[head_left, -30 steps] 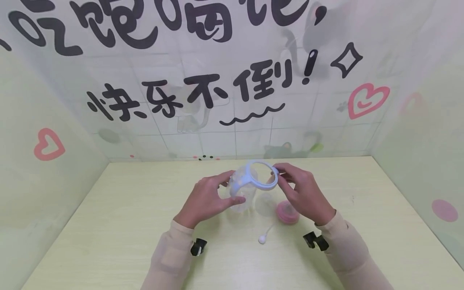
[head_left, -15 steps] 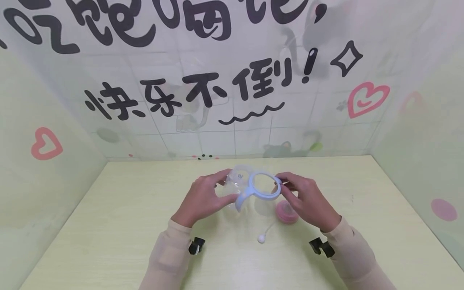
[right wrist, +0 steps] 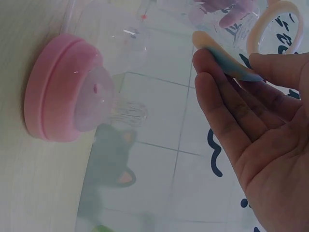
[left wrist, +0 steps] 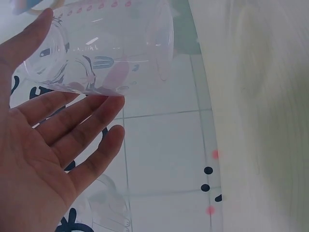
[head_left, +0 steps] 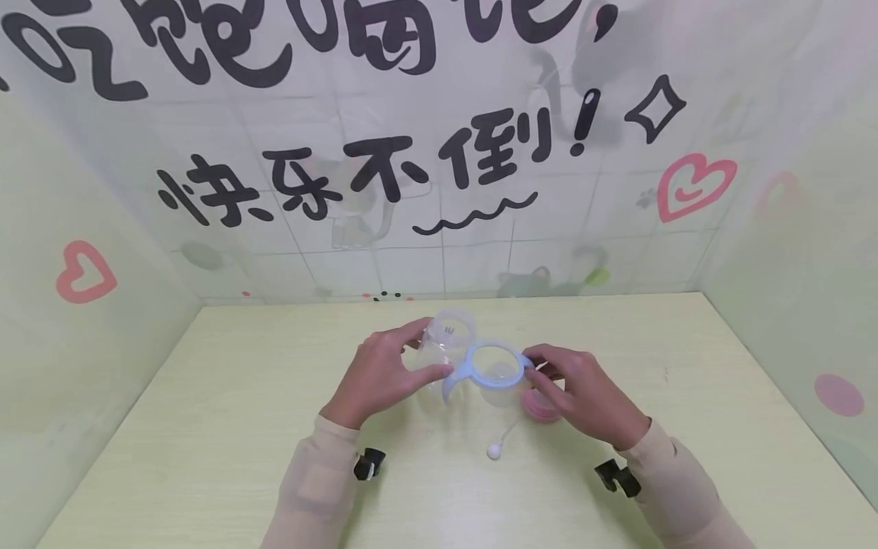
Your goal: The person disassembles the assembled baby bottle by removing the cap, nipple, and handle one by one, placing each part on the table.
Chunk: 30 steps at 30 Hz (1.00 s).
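Observation:
My left hand [head_left: 377, 377] holds a clear baby bottle [head_left: 439, 347] between thumb and fingers, above the table. The bottle has printed marks and lies tilted, seen sideways in the left wrist view [left wrist: 130, 43]. My right hand [head_left: 583, 389] pinches one grip of a pale blue two-handled bottle ring [head_left: 469, 370], also raised. The ring is beside the bottle, not around it; its other grip lies near my left thumb, and whether they touch I cannot tell. Below, a pink collar [right wrist: 53, 92] with a clear nipple [right wrist: 94, 99] sits on the table.
A clear domed cap [right wrist: 116, 43] stands beside the pink collar. A thin straw with a white weighted end [head_left: 494, 451] lies nearer me. Printed walls [head_left: 439, 271] enclose the pale wooden table [head_left: 240, 427] at the back and sides.
The blue handle ring has moved down and tilted flatter, in my right hand's pinch. The bottle has shifted slightly left and turned, showing its open mouth and marks. The pink collar stays put.

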### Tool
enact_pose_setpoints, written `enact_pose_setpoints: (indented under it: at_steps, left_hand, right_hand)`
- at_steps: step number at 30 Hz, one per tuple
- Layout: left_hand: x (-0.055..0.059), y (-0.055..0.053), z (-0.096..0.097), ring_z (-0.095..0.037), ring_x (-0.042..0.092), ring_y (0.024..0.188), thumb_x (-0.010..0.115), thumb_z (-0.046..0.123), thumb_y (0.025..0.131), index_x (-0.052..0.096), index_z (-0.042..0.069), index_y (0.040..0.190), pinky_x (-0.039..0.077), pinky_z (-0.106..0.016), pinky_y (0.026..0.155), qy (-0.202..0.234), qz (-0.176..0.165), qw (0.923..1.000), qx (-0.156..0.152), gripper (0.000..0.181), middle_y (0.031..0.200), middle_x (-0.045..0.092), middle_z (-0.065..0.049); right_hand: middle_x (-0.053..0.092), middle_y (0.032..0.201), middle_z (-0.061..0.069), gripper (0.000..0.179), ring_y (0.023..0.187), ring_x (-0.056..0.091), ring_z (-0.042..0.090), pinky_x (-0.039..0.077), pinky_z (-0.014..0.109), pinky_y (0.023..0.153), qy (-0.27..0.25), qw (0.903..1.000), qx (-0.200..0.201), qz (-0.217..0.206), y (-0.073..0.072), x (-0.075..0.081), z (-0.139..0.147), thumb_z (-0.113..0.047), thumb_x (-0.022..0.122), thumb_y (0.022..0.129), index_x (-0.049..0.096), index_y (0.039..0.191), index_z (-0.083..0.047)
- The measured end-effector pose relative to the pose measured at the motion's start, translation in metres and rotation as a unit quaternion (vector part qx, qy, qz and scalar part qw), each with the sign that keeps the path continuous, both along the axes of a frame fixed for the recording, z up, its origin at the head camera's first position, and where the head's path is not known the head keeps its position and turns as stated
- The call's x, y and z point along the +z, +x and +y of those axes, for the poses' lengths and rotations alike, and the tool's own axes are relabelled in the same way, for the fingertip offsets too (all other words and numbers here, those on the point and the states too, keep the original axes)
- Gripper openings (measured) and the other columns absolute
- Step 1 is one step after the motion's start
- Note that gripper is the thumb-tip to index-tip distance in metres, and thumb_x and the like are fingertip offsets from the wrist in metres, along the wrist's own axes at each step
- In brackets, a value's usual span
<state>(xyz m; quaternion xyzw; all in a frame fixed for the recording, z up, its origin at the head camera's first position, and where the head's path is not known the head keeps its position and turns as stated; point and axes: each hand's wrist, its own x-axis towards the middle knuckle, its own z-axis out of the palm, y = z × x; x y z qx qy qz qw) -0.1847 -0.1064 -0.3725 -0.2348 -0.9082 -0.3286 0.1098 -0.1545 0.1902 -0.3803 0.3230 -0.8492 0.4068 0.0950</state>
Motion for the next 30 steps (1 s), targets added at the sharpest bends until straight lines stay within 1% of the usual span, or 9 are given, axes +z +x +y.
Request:
enact_pose_setpoints:
  at_steps: [5, 8, 11, 16, 22, 30]
  left_hand:
    - [0.000, -0.001, 0.000, -0.018, 0.069, 0.093, 0.080, 0.051, 0.078, 0.065, 0.018, 0.131, 0.051, -0.037, 0.073, -0.003, -0.001, 1.0000, 0.002, 0.065, 0.101, 0.072, 0.001]
    - [0.000, -0.002, -0.001, -0.019, 0.069, 0.093, 0.080, 0.051, 0.078, 0.065, 0.018, 0.131, 0.051, -0.037, 0.073, -0.002, -0.003, 1.0000, 0.004, 0.065, 0.101, 0.072, 0.000]
    - [0.000, -0.002, -0.001, -0.022, 0.070, 0.094, 0.081, 0.051, 0.078, 0.065, 0.017, 0.131, 0.052, -0.039, 0.074, 0.001, -0.005, 1.0000, 0.005, 0.065, 0.102, 0.072, -0.002]
    - [0.000, -0.002, -0.002, -0.021, 0.069, 0.095, 0.080, 0.051, 0.078, 0.064, 0.016, 0.132, 0.052, -0.040, 0.076, -0.001, -0.008, 0.9999, 0.007, 0.066, 0.103, 0.072, -0.003]
    - [-0.002, -0.002, -0.002, -0.020, 0.069, 0.094, 0.080, 0.051, 0.078, 0.064, 0.017, 0.132, 0.052, -0.039, 0.075, -0.004, -0.005, 0.9999, 0.010, 0.065, 0.103, 0.072, -0.003]
    - [-0.003, -0.002, -0.002, -0.019, 0.069, 0.093, 0.080, 0.050, 0.079, 0.064, 0.019, 0.132, 0.050, -0.039, 0.075, -0.006, -0.001, 1.0000, 0.007, 0.064, 0.102, 0.072, 0.000]
  right_hand:
    - [0.072, 0.100, 0.002, 0.017, 0.083, 0.072, 0.020, 0.057, 0.031, 0.073, 0.002, 0.9999, 0.013, -0.006, 0.002, -0.007, 0.002, 0.001, 0.064, 0.094, 0.066, 0.110, -0.004]
    - [0.071, 0.099, 0.001, 0.016, 0.082, 0.072, 0.017, 0.057, 0.030, 0.072, 0.009, 0.9998, 0.013, -0.015, 0.004, -0.012, 0.003, 0.000, 0.064, 0.095, 0.066, 0.111, -0.002]
    - [0.071, 0.099, 0.002, 0.016, 0.082, 0.071, 0.017, 0.057, 0.029, 0.072, 0.019, 0.9990, 0.017, -0.037, 0.006, -0.016, 0.004, -0.001, 0.062, 0.096, 0.065, 0.112, 0.002]
    - [0.071, 0.097, 0.008, 0.017, 0.081, 0.071, 0.017, 0.056, 0.025, 0.071, 0.028, 0.9969, 0.024, -0.070, 0.008, -0.022, 0.004, 0.000, 0.061, 0.097, 0.064, 0.113, 0.005]
    - [0.071, 0.089, 0.003, 0.017, 0.080, 0.068, 0.009, 0.056, 0.025, 0.070, 0.050, 0.9969, 0.018, -0.059, 0.010, -0.030, 0.003, -0.002, 0.062, 0.096, 0.066, 0.112, 0.004]
    - [0.067, 0.087, 0.000, 0.013, 0.077, 0.066, 0.009, 0.054, 0.023, 0.067, 0.051, 0.9962, 0.023, -0.066, 0.012, -0.041, 0.000, -0.001, 0.062, 0.096, 0.066, 0.108, -0.001]
